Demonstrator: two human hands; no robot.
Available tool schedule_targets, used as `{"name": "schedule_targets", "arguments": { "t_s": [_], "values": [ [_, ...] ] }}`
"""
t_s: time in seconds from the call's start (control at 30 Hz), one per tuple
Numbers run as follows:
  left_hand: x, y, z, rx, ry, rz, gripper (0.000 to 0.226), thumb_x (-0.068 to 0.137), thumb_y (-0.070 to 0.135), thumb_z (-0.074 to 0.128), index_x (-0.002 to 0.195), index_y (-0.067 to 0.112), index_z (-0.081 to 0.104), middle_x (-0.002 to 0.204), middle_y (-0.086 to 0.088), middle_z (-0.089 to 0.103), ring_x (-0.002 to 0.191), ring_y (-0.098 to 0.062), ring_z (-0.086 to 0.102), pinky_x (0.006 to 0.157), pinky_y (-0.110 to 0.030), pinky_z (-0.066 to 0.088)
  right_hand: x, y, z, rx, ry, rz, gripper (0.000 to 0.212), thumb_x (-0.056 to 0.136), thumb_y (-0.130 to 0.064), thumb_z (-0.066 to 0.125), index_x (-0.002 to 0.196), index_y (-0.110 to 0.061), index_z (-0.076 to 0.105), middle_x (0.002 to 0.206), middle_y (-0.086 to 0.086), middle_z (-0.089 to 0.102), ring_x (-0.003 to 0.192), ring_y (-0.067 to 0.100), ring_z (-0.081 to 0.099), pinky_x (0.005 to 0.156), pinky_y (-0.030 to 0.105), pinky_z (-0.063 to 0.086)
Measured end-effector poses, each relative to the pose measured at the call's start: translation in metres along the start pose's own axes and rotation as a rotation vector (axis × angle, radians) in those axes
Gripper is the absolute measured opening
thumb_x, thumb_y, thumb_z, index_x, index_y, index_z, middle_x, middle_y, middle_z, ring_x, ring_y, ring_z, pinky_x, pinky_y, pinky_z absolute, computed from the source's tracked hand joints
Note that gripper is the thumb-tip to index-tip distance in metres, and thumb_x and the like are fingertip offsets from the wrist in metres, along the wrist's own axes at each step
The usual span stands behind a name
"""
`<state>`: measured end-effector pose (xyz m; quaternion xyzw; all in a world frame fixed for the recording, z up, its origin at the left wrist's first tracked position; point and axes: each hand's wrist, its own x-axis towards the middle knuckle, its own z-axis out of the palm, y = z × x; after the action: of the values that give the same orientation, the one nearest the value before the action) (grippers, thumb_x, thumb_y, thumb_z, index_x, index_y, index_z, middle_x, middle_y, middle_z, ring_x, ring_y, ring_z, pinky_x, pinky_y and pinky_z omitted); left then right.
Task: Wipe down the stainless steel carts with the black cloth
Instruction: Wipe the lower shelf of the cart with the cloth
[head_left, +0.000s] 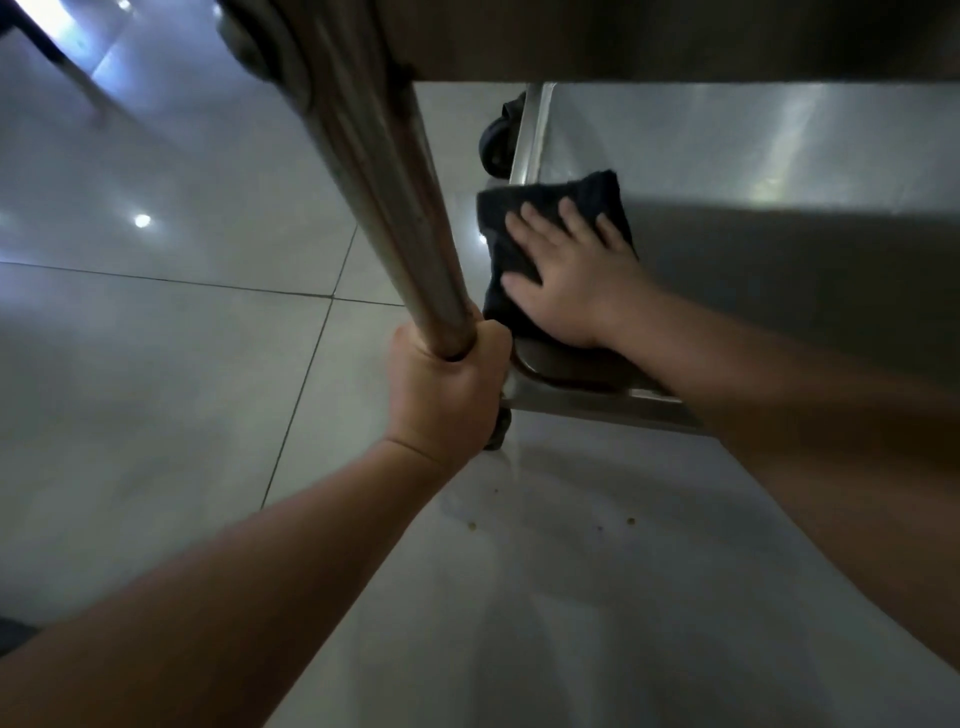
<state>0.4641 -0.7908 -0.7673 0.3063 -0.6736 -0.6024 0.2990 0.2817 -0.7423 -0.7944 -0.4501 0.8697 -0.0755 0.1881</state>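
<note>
I look down at the bottom shelf (727, 156) of a stainless steel cart. A folded black cloth (524, 208) lies on the shelf's near left corner. My right hand (566, 275) presses flat on the cloth with straight, spread fingers. My left hand (447, 384) grips the cart's upright steel post (384, 171) near its foot, fingers curled round it. The shelf above (675, 36) fills the top of the view and shades part of the lower shelf.
A black caster wheel (496, 145) shows at the shelf's far left corner; another is partly hidden under my left hand. Pale glossy floor tiles (156, 364) spread to the left and below, with a few small specks near the front.
</note>
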Motion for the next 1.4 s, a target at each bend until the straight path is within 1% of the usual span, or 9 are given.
{"name": "schedule_targets", "arguments": {
  "t_s": [0.2,0.4,0.6,0.7,0.8,0.9,0.97,1.1,1.4],
  "values": [
    [0.002,0.001,-0.002,0.091,0.001,0.04,0.018,0.075,0.022,0.061,0.061,0.015,0.051,0.061,-0.019,0.054,0.055,-0.033,0.05,0.052,-0.043,0.046,-0.085,0.004,0.022,-0.039,-0.058,-0.268,0.072,0.095,-0.076,0.019,0.158,-0.055,-0.007,0.17,-0.021,-0.008,0.157,0.013,-0.018,0.126,0.046,-0.011],
    [0.001,0.003,-0.005,0.164,-0.002,0.024,0.016,0.077,0.02,0.059,0.062,0.017,0.056,0.059,-0.011,0.061,0.058,-0.027,0.062,0.058,-0.039,0.054,-0.11,0.016,0.027,-0.13,0.009,-0.313,0.071,0.101,-0.068,0.03,0.163,-0.045,0.007,0.172,-0.018,0.003,0.16,0.016,-0.006,0.129,0.047,0.001],
    [-0.006,0.01,-0.005,0.403,0.09,-0.075,0.039,0.084,0.058,0.06,0.083,0.02,0.063,0.073,0.002,0.07,0.057,-0.006,0.061,0.049,-0.02,0.05,-0.126,0.039,0.022,-0.157,0.013,-0.303,0.072,0.101,-0.065,0.033,0.164,-0.042,0.007,0.172,-0.019,0.002,0.159,0.014,-0.007,0.129,0.044,0.001],
    [-0.01,0.008,-0.01,0.602,0.089,-0.153,0.036,0.083,0.063,0.068,0.098,0.031,0.06,0.087,0.012,0.065,0.079,-0.001,0.063,0.064,-0.024,0.048,-0.137,0.055,0.021,-0.154,-0.014,-0.275,0.071,0.101,-0.065,0.031,0.163,-0.046,0.002,0.171,-0.02,-0.003,0.158,0.012,-0.011,0.129,0.042,-0.002],
    [-0.03,-0.003,-0.015,0.787,-0.034,-0.48,0.061,0.08,0.05,0.085,0.122,0.018,0.055,0.115,0.0,0.057,0.103,-0.017,0.06,0.084,-0.035,0.054,-0.15,0.077,0.02,-0.16,-0.02,-0.252,0.07,0.102,-0.065,0.031,0.162,-0.048,-0.002,0.17,-0.022,-0.006,0.158,0.01,-0.014,0.128,0.041,-0.004],
    [-0.061,-0.015,-0.004,0.728,-0.342,-0.715,0.048,0.087,0.018,0.083,0.125,0.005,0.057,0.101,-0.008,0.063,0.083,-0.008,0.063,0.059,-0.016,0.049,-0.166,0.104,0.019,-0.168,-0.003,-0.224,0.07,0.102,-0.066,0.027,0.162,-0.048,-0.004,0.17,-0.022,-0.008,0.157,0.009,-0.014,0.128,0.04,-0.005],
    [-0.072,-0.015,0.011,0.932,-0.513,-0.763,0.056,0.091,0.027,0.08,0.133,0.004,0.051,0.11,-0.011,0.062,0.094,-0.018,0.063,0.067,-0.022,0.05,-0.179,0.122,0.019,-0.166,0.01,-0.207,0.069,0.101,-0.067,0.024,0.162,-0.048,-0.004,0.17,-0.022,-0.008,0.157,0.009,-0.014,0.128,0.04,-0.004],
    [-0.082,-0.001,0.056,1.222,-0.691,-0.459,0.048,0.093,0.049,0.07,0.128,0.021,0.053,0.111,0.0,0.06,0.096,-0.019,0.062,0.077,-0.033,0.052,-0.206,0.155,0.019,-0.182,0.057,-0.165,0.068,0.102,-0.067,0.022,0.163,-0.047,-0.001,0.17,-0.022,-0.006,0.158,0.011,-0.012,0.129,0.041,0.0],
    [-0.118,0.026,0.151,1.119,-0.707,0.345,0.06,0.092,0.045,0.062,0.145,0.028,0.04,0.136,0.006,0.041,0.131,-0.019,0.038,0.109,-0.04,0.038,-0.271,0.241,0.008,-0.218,0.096,-0.086,0.069,0.103,-0.063,0.028,0.164,-0.041,0.004,0.171,-0.019,-0.002,0.159,0.013,-0.008,0.129,0.042,0.002]
  ]
}}
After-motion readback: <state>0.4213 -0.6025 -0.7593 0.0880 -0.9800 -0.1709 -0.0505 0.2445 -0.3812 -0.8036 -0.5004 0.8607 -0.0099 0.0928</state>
